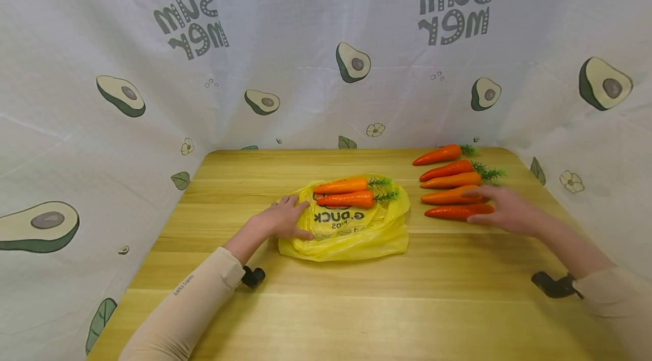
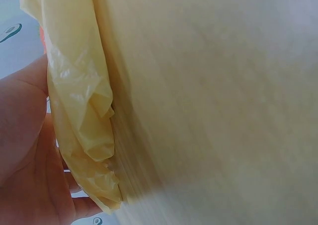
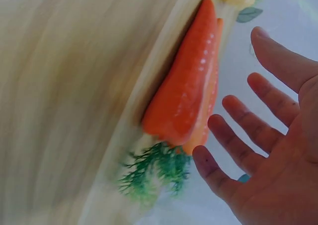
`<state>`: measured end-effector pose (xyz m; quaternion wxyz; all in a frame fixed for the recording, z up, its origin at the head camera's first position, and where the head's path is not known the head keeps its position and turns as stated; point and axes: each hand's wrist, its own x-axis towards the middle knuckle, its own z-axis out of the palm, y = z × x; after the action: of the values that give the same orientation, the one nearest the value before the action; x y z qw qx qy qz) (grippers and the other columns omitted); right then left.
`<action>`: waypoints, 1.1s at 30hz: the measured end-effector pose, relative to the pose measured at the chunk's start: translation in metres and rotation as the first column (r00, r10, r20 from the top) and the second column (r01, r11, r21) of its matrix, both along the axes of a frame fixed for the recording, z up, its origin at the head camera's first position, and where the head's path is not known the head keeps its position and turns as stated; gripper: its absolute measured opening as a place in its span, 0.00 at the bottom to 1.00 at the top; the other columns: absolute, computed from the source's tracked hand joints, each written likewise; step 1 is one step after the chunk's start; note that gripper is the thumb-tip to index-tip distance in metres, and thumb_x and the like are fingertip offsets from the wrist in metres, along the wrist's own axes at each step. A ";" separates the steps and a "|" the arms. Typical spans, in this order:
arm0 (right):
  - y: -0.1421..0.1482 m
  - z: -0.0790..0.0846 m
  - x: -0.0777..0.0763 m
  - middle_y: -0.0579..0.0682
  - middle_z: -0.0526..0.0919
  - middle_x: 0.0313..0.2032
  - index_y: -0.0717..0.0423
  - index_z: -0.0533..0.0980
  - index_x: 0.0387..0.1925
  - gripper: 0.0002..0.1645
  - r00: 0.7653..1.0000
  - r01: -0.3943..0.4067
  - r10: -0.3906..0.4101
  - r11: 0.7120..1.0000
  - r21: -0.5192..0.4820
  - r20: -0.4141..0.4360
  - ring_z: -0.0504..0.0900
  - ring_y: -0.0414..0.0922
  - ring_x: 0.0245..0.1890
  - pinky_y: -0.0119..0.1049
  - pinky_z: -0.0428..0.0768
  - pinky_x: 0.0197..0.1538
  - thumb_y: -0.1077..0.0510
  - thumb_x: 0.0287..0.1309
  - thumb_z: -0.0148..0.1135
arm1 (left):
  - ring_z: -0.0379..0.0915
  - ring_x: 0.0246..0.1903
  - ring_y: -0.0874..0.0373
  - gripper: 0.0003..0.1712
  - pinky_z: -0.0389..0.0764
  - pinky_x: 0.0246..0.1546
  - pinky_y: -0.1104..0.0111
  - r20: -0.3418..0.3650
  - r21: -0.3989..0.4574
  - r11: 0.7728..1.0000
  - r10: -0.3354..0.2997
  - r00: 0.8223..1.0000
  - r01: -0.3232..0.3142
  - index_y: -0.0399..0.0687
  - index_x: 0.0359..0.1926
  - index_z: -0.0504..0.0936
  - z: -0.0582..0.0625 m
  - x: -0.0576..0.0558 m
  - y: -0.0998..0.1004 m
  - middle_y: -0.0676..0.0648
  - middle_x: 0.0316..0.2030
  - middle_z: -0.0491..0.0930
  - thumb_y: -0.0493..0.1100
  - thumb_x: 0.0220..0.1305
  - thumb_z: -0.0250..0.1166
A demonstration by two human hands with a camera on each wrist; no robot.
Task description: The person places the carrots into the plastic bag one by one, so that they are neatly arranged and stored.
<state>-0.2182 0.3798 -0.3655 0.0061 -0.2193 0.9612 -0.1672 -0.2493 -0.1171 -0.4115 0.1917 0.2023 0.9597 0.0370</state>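
A yellow plastic bag [image 1: 356, 245] with dark printing lies flat in the middle of the table. Two orange carrots [image 1: 340, 186] with green tops lie side by side on it. My left hand [image 1: 285, 218] rests at the bag's left edge, fingers spread; in the left wrist view the crumpled bag edge [image 2: 82, 86] partly hides the fingers. My right hand [image 1: 511, 211] is over the stem ends of the nearest carrots in a column of several at the right. In the right wrist view its fingers are spread beside a red-orange carrot [image 3: 184, 81], gripping nothing.
The farthest carrot [image 1: 439, 155] of the right-hand column lies near the table's back edge. A white curtain [image 1: 305, 55] printed with avocados hangs behind and at both sides of the wooden table [image 1: 356, 316].
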 end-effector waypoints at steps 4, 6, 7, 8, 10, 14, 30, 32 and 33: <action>0.008 -0.006 0.002 0.62 0.83 0.52 0.65 0.76 0.60 0.35 1.000 0.004 -0.004 1.000 0.004 -0.011 0.80 0.57 0.47 0.56 0.79 0.49 0.50 0.56 0.75 | 0.40 0.78 0.38 0.55 0.51 0.74 0.42 -0.002 0.001 1.000 -0.003 1.000 0.003 0.53 0.80 0.53 -0.001 -0.001 -0.001 0.38 0.79 0.46 0.72 0.62 0.63; 0.011 -0.008 0.002 0.62 0.84 0.51 0.65 0.77 0.59 0.34 1.000 0.006 -0.006 1.000 0.005 -0.023 0.81 0.55 0.46 0.53 0.79 0.47 0.51 0.56 0.75 | 0.41 0.78 0.38 0.55 0.52 0.74 0.42 -0.002 0.003 1.000 -0.003 1.000 0.003 0.53 0.80 0.53 -0.001 -0.002 0.000 0.38 0.79 0.46 0.72 0.62 0.63; 0.012 -0.010 0.002 0.61 0.84 0.50 0.65 0.77 0.59 0.34 0.999 0.007 -0.006 1.000 0.005 -0.033 0.81 0.55 0.45 0.52 0.79 0.47 0.52 0.56 0.75 | 0.41 0.78 0.38 0.55 0.52 0.74 0.42 -0.003 0.001 1.000 -0.002 1.000 0.002 0.53 0.80 0.53 0.000 -0.002 0.000 0.38 0.79 0.46 0.72 0.62 0.63; 0.014 -0.011 0.002 0.61 0.84 0.50 0.65 0.77 0.59 0.33 0.999 0.007 -0.007 1.000 0.004 -0.040 0.81 0.54 0.45 0.52 0.79 0.46 0.52 0.55 0.75 | 0.41 0.78 0.38 0.55 0.52 0.74 0.42 -0.002 0.001 1.000 -0.001 1.000 0.001 0.53 0.80 0.53 0.000 -0.002 0.000 0.38 0.79 0.46 0.72 0.62 0.63; 0.016 -0.013 0.002 0.62 0.84 0.49 0.64 0.77 0.59 0.33 0.999 0.011 -0.010 1.000 0.004 -0.051 0.81 0.55 0.45 0.53 0.79 0.46 0.52 0.55 0.75 | 0.41 0.78 0.38 0.55 0.52 0.74 0.42 -0.001 0.001 1.000 0.000 1.000 0.000 0.53 0.80 0.53 0.001 -0.001 0.001 0.38 0.79 0.46 0.72 0.62 0.63; 0.020 -0.018 0.001 0.64 0.83 0.49 0.64 0.77 0.58 0.32 0.998 0.015 -0.015 1.000 0.009 -0.063 0.80 0.57 0.45 0.56 0.79 0.47 0.54 0.55 0.75 | 0.41 0.78 0.38 0.55 0.52 0.74 0.42 0.000 -0.002 1.000 0.000 1.000 0.000 0.53 0.80 0.53 0.002 -0.001 0.001 0.38 0.79 0.46 0.72 0.62 0.63; 0.030 -0.032 -0.006 0.72 0.80 0.49 0.67 0.78 0.55 0.28 0.998 0.046 -0.044 0.996 0.078 -0.035 0.79 0.68 0.48 0.66 0.76 0.51 0.59 0.55 0.74 | 0.41 0.78 0.38 0.55 0.52 0.74 0.42 -0.011 -0.004 1.000 0.000 1.000 0.000 0.53 0.80 0.53 -0.001 -0.002 0.000 0.38 0.79 0.46 0.73 0.61 0.62; 0.031 -0.034 -0.008 0.71 0.80 0.48 0.67 0.78 0.56 0.27 0.999 0.048 -0.045 0.995 0.086 -0.027 0.79 0.67 0.47 0.65 0.76 0.51 0.60 0.55 0.73 | 0.41 0.78 0.38 0.55 0.52 0.74 0.42 -0.013 0.001 1.000 -0.002 1.000 0.002 0.53 0.80 0.54 -0.001 -0.002 -0.001 0.37 0.79 0.47 0.73 0.61 0.63; 0.031 -0.035 -0.008 0.71 0.80 0.48 0.66 0.78 0.56 0.27 0.999 0.047 -0.045 0.995 0.089 -0.025 0.79 0.67 0.47 0.65 0.76 0.51 0.60 0.55 0.73 | 0.41 0.78 0.38 0.55 0.52 0.74 0.42 -0.014 0.001 1.000 -0.002 1.000 0.002 0.53 0.80 0.54 -0.001 -0.002 -0.001 0.37 0.79 0.47 0.73 0.61 0.63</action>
<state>-0.2267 0.4109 -0.4003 0.0008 -0.1986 0.9725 -0.1213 -0.2508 -0.1178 -0.4126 0.1850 0.2036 0.9607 0.0358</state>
